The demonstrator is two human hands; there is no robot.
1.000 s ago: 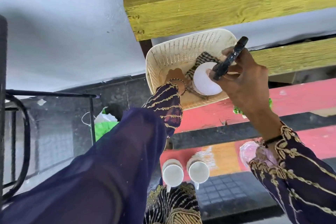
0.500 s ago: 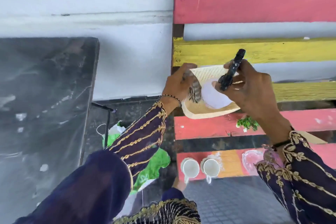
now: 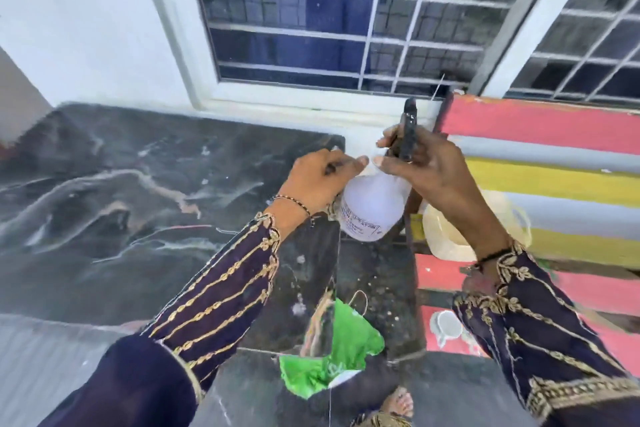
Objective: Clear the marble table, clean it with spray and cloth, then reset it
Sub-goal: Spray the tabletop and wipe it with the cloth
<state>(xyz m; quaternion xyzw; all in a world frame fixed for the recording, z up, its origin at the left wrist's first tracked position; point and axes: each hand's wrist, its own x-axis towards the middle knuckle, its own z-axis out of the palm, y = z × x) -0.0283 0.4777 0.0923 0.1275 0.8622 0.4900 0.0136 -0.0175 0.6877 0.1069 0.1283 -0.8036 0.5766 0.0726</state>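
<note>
The dark marble table [image 3: 138, 204] fills the left of the view, its top bare and streaked with pale smears. My right hand [image 3: 436, 177] grips the black trigger head of a white spray bottle [image 3: 372, 208], which hangs in the air just past the table's right edge. My left hand [image 3: 322, 180] is closed beside the bottle's shoulder, its fingertips touching the bottle. Only a dark sliver of the striped cloth [image 3: 330, 169] shows between its fingers; the rest is hidden in the fist.
A slatted bench [image 3: 554, 180] painted pink, yellow and grey stands at the right, with a cream basket [image 3: 446, 239] and a white cup [image 3: 446, 324] on it. A green bag [image 3: 346, 350] lies on the floor between table and bench. A barred window [image 3: 346, 28] is behind.
Both hands have come up out of the basket with the spray bottle and the cloth and moved left toward the table. The view has swung from the bench to the table and window.
</note>
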